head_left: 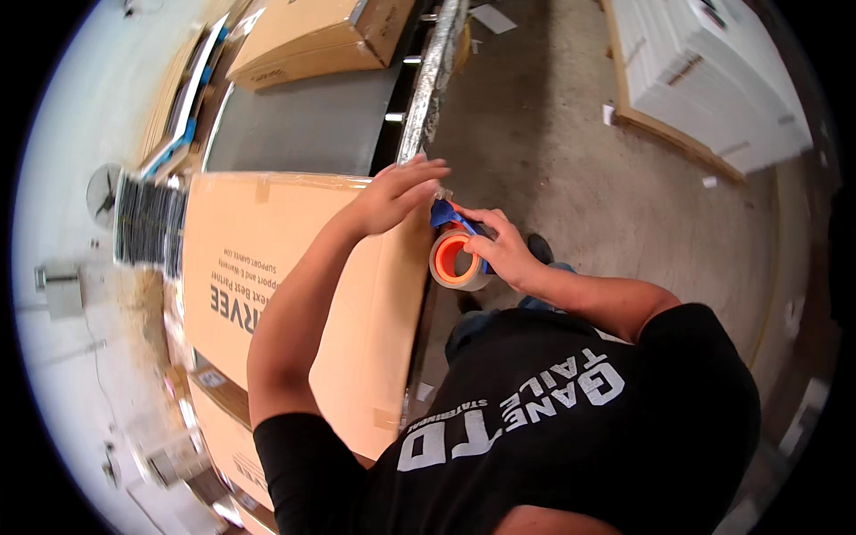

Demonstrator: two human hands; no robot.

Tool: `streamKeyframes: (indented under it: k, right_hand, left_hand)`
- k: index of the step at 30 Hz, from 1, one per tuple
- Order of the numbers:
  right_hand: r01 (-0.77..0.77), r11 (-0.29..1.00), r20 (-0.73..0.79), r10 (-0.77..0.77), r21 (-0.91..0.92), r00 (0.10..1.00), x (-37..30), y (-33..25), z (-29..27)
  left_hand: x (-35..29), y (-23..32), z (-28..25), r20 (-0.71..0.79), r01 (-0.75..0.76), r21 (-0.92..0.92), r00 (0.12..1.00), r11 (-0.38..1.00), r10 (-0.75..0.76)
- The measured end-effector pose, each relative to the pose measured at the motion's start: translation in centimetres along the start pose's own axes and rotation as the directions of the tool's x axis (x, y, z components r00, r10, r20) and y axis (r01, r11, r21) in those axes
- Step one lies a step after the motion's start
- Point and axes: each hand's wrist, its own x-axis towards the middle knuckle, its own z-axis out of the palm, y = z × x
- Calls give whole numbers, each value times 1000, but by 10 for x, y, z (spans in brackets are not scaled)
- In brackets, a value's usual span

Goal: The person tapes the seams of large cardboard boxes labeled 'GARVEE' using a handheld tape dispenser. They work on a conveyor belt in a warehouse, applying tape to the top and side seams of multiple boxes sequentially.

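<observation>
A large brown cardboard carton (357,303) lies along my left side. My left hand (397,198) is over its far right corner with the fingers stretched out and holding nothing. I cannot tell whether the palm touches the cardboard. In my right hand (506,251) is a tape gun (443,214) with a blue head and a roll of clear tape (464,283) on an orange hub. The blue head is up against the carton's right side near that corner, just below my left hand. My right fingers wrap around the handle, which they partly hide.
The carton rests on a conveyor with a dark belt (308,125) and a metal side rail (428,85). Farther along stands another carton (312,40). More cartons (223,428) follow behind. White stacked sheets on a pallet (704,89) stand at the far right on the concrete floor (571,160).
</observation>
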Motion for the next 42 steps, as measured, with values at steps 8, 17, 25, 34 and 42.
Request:
streamKeyframes:
  k: [8, 17, 25, 34, 42]
  right_hand:
    - [-11, 984, -67, -1, -177, 998, -166, 21, 108]
    - [88, 979, -85, -106, -184, 991, -276, 73, 186]
    - [142, 975, -152, -169, -172, 974, -360, 110, 241]
    - [102, 983, -110, -120, -156, 987, -444, 133, 285]
    - [0, 981, -83, -16, -192, 996, -499, 175, 371]
  left_hand:
    - [23, 30, 75, 579, -550, 756, 815, 356, 32]
    - [-108, 24, 121, 538, -515, 797, 843, 315, 19]
    - [-242, 49, 177, 437, -401, 837, 899, 372, -16]
    - [-326, 61, 203, 461, -427, 825, 887, 369, -3]
    - [-441, 63, 239, 469, -504, 663, 856, 554, 217]
